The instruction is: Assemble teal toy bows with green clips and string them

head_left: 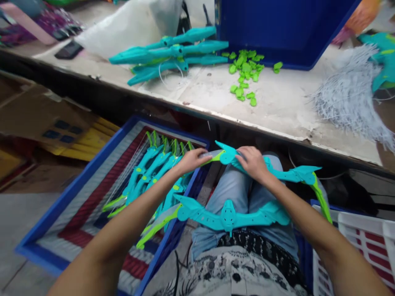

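Above my lap is a turquoise toy bow point(291, 174) with green and grey limbs. My left hand point(193, 160) is closed around its left limb. Close beside it, my right hand point(253, 162) grips the turquoise body near the left joint, fingers wrapped over it. A second toy bow point(228, 218) lies across my thighs, nearer my waist, touched by neither hand. Part of it is hidden under my right forearm. Several more bows point(148, 168), strung with thin cords, lie in a blue crate point(83, 166) to my left.
On the white workbench point(210, 88) lie turquoise bow bodies point(175, 51), a pile of small green plastic pieces point(246, 68) and a bundle of white strings point(345, 90). A dark blue bin point(277, 33) stands at the back. A white basket point(367, 234) is at my right.
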Tool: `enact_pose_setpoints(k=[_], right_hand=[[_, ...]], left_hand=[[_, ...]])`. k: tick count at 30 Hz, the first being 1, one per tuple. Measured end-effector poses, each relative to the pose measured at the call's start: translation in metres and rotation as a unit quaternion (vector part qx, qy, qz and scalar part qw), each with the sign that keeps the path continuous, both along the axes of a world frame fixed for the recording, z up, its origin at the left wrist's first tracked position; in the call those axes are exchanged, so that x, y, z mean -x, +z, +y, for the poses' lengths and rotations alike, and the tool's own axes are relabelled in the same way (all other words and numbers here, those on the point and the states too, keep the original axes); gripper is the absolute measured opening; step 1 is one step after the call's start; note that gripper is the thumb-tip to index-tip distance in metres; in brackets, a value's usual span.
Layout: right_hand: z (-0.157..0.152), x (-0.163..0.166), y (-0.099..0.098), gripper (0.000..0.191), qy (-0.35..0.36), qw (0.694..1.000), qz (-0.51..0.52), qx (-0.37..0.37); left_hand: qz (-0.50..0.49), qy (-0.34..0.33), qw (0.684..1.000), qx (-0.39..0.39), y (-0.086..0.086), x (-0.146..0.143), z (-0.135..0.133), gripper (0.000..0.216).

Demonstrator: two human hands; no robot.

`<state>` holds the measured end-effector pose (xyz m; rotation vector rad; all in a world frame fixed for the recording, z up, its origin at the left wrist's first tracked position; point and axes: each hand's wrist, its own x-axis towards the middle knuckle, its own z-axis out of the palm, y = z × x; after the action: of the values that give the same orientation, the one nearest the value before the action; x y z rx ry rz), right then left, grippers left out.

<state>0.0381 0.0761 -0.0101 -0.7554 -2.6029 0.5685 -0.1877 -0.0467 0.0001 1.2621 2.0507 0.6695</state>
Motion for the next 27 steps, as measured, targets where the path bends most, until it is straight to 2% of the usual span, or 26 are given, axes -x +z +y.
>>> enact_pose_setpoints(k=[3,5,7,9,10,11,13,15,16,17,19,21,24,25,27], right_hand=[[-0.011,-0.051,0.012,0.027,-0.008,0.997,0.024,-0.075],[-0.016,-0.092,0.021,0.022,-0.057,0.993,0.035,-0.101],[-0.014,-0.135,0.027,0.022,-0.171,0.976,0.056,-0.119],[-0.006,-0.177,0.026,0.029,-0.331,0.931,0.076,-0.136],[-0.001,-0.198,0.023,0.035,-0.407,0.900,0.078,-0.132],[0.005,-0.217,0.017,0.042,-0.464,0.876,0.074,-0.108],[0.012,-0.249,0.004,0.052,-0.502,0.863,0.057,0.020],[0.012,-0.267,-0.011,0.056,-0.452,0.870,0.038,0.194],[0.010,-0.272,-0.017,0.057,-0.419,0.872,0.031,0.251],[0.007,-0.274,-0.021,0.058,-0.396,0.876,0.026,0.273],[0.003,-0.277,-0.023,0.057,-0.374,0.896,0.015,0.238],[0.001,-0.283,-0.020,0.053,-0.356,0.917,-0.001,0.179],[0.004,-0.298,-0.014,0.051,-0.322,0.930,-0.045,0.169],[0.005,-0.303,-0.014,0.051,-0.315,0.931,-0.062,0.174],[0.005,-0.310,-0.018,0.053,-0.310,0.928,-0.093,0.182]], left_hand=[[0.120,0.066,0.987,-0.088,0.019,0.001,-0.031,0.041],[0.163,0.116,0.973,-0.119,0.040,-0.009,-0.065,0.034],[0.190,0.149,0.960,-0.140,0.058,-0.024,-0.100,0.026],[0.191,0.136,0.960,-0.152,0.067,-0.038,-0.120,0.016],[0.178,0.120,0.962,-0.168,0.069,-0.046,-0.120,0.012],[0.155,0.087,0.966,-0.190,0.070,-0.056,-0.112,0.010],[0.088,-0.005,0.969,-0.230,0.069,-0.085,-0.075,0.011],[0.010,-0.124,0.962,-0.245,0.066,-0.125,-0.015,0.023],[-0.025,-0.177,0.953,-0.246,0.062,-0.148,0.019,0.032],[-0.057,-0.220,0.944,-0.238,0.057,-0.171,0.053,0.041],[-0.084,-0.261,0.944,-0.181,0.040,-0.215,0.115,0.052],[-0.106,-0.320,0.939,-0.065,0.020,-0.252,0.156,0.054],[-0.168,-0.380,0.899,0.137,-0.010,-0.286,0.178,0.062],[-0.190,-0.380,0.888,0.177,-0.018,-0.291,0.177,0.065],[-0.233,-0.371,0.875,0.207,-0.029,-0.296,0.173,0.068]])
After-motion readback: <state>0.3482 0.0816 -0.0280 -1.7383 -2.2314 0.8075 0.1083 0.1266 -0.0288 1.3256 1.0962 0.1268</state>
